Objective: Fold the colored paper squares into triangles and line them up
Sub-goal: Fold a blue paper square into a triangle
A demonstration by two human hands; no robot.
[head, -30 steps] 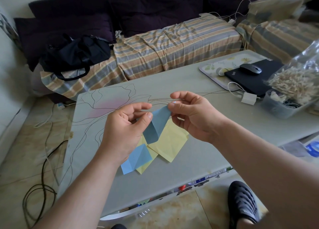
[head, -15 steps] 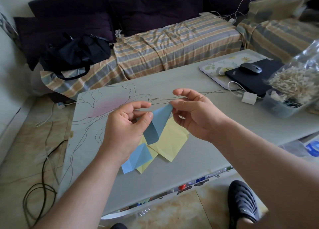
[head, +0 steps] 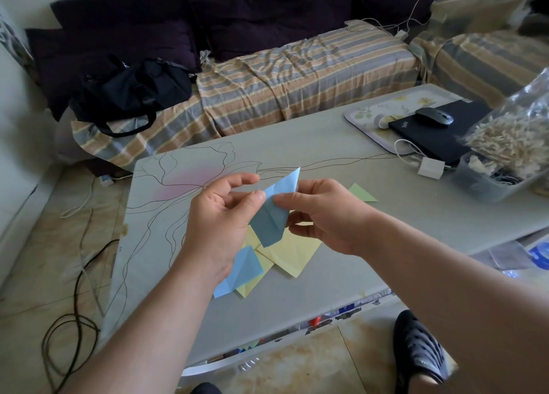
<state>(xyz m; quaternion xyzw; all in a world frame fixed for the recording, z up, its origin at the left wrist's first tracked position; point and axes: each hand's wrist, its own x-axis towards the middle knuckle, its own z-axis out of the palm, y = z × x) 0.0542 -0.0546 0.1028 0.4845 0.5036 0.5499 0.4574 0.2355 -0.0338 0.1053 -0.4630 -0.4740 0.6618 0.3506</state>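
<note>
A blue paper (head: 274,212), folded over, hangs in the air above the table (head: 341,275). My left hand (head: 221,215) pinches its left edge with thumb and fingers. My right hand (head: 323,214) pinches its right side. Below the hands lie yellow paper squares (head: 292,252) and another blue paper (head: 240,272), overlapping in a loose pile. A green folded triangle (head: 361,192) lies on the table just beyond my right hand.
At the table's far right stand a flowered tray (head: 371,120), a black laptop (head: 430,138) with a mouse (head: 434,116), a white charger (head: 430,168) and a tub with a bag of wooden pegs (head: 505,156). A striped sofa with a black bag (head: 133,93) lies behind. Cables run across the floor at left.
The blue paper has turned more upright, its tip now pointing up. My right hand slid from the top corner down to its right side. The green triangle has come into view.
</note>
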